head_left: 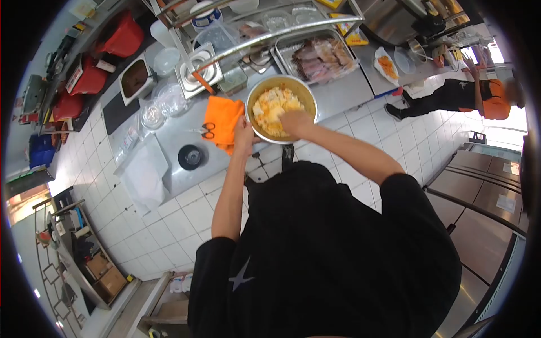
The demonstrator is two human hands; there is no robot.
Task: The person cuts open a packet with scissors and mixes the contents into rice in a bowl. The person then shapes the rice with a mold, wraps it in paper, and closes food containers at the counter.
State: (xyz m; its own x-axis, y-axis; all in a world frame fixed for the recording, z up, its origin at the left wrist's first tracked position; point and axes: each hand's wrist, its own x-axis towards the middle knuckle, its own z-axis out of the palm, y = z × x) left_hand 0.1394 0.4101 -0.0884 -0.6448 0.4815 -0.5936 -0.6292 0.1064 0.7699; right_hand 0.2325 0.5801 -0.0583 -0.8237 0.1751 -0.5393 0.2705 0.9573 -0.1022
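A round metal bowl (311,93) sits at the front edge of the steel counter, holding a chunky yellow and white food mix (276,107). My left hand (243,134) is closed at the bowl's left rim, next to an orange cloth (221,115). My right hand (296,123) reaches over the near right rim into the bowl, and its fingertips are down in the mix, partly hidden. Scissors with dark handles (208,130) lie against the cloth. To the left stands a small black bowl (190,157).
Behind the bowl, a metal tray (287,53) holds strips of raw meat (324,59). A metal rail (315,26) crosses above the counter. White paper or plastic sheeting (143,172) lies at left. Another person (468,96) stands at the far right.
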